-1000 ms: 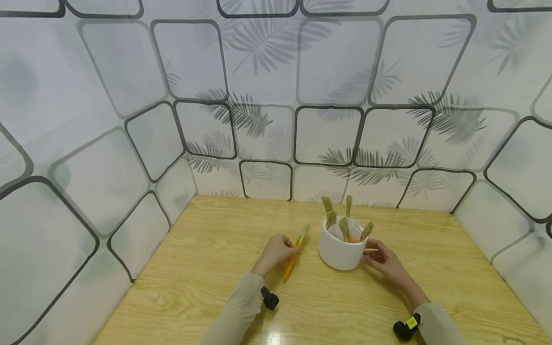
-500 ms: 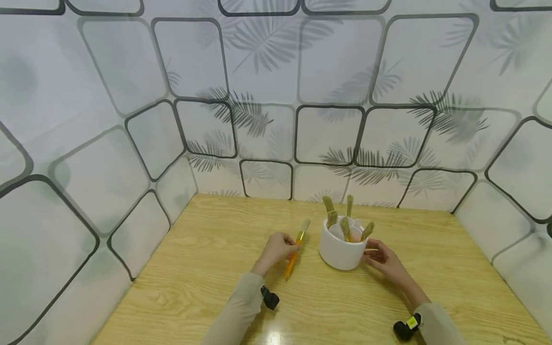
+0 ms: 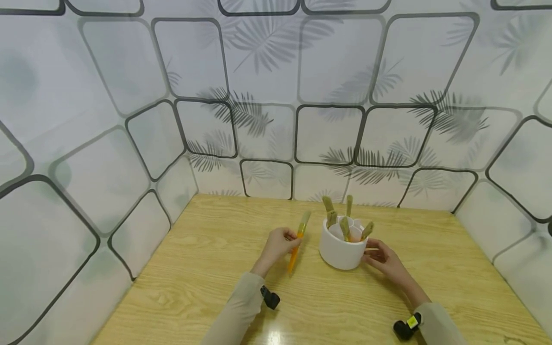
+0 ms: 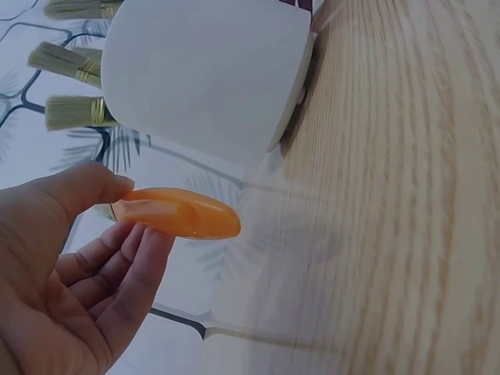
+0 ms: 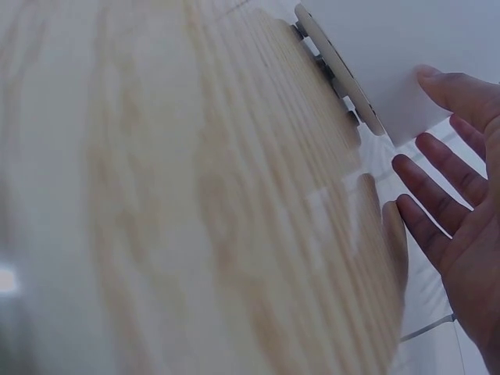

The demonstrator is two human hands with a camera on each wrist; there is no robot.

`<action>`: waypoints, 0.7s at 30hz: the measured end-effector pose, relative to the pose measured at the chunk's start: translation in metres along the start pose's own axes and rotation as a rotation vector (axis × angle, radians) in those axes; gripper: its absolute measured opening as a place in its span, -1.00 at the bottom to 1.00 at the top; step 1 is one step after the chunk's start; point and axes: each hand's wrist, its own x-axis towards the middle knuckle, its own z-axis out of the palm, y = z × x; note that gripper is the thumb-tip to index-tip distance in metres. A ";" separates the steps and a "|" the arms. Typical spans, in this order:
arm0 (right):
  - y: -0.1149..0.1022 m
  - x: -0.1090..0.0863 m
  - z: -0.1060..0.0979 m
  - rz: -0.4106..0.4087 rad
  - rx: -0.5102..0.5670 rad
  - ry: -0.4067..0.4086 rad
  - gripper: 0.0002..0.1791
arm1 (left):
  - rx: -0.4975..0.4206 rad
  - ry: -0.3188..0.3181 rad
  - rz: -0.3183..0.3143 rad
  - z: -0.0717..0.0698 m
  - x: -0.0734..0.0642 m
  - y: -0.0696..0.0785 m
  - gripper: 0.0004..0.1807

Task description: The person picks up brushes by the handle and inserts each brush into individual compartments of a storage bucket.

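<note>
My left hand (image 3: 278, 247) pinches a flat paintbrush (image 3: 293, 258) with an orange handle between thumb and fingers. Its pale bristles point up and away, left of a round white brush holder (image 3: 339, 254). In the left wrist view the rounded orange handle end of the paintbrush (image 4: 187, 212) sticks out past the fingertips. Several brushes stand bristles-up in the holder. On the holder's right side is my right hand (image 3: 385, 262). In the right wrist view the thumb of the right hand (image 5: 473, 187) touches the white wall while the other fingers are spread loosely.
A light wood-grain table (image 3: 207, 268) lies under everything. Patterned white cloth walls (image 3: 267, 134) enclose it at the back and sides. The holder (image 5: 391, 55) has a base with small dark feet beneath it, seen in the right wrist view.
The paintbrush in my left hand has risen a little and shifted away from me, and its handle now stands a bit steeper. My right hand and the holder look unmoved.
</note>
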 end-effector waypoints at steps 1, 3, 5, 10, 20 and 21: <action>0.000 0.000 0.000 0.002 -0.001 0.000 -0.51 | 0.002 0.006 0.004 0.000 0.000 0.001 -0.83; -0.001 0.000 0.000 0.005 -0.002 -0.003 -0.50 | 0.005 0.012 0.013 0.000 0.001 0.003 -0.83; 0.000 0.001 0.000 0.007 -0.005 -0.003 -0.50 | 0.000 0.012 0.015 0.000 0.002 0.004 -0.83; 0.001 0.000 0.000 0.000 -0.004 -0.005 -0.50 | -0.011 0.017 0.030 0.000 0.002 0.005 -0.82; 0.001 0.000 -0.001 -0.022 0.016 -0.005 -0.51 | 0.020 0.051 0.074 -0.001 0.003 0.009 -0.83; 0.001 0.000 -0.001 -0.021 0.014 -0.004 -0.51 | 0.013 0.052 0.074 -0.002 0.003 0.010 -0.83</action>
